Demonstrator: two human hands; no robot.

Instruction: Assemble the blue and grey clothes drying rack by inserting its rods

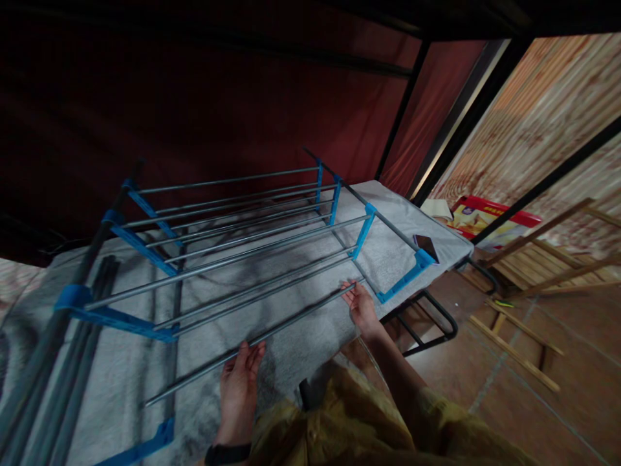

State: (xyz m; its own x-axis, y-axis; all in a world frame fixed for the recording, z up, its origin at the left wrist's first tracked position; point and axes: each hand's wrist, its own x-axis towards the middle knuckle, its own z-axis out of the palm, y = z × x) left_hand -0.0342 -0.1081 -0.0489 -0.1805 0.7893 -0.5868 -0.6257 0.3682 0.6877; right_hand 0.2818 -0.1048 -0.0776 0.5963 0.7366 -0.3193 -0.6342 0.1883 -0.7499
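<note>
A thin grey metal rod runs slantwise in front of me, held in both hands. My left hand is closed round it left of its middle, with the free left end sticking out beyond. My right hand grips the rod near its right end. Just behind stands a rack of grey tubes with blue plastic brackets, several rods spanning between its two sides. The nearest right bracket and the nearest left bracket have no rod between them.
Several loose grey tubes lie at the left on the grey-covered bed. A phone rests near its right edge. Black frame bars jut out below. Wooden pieces and a red-yellow box are at the right.
</note>
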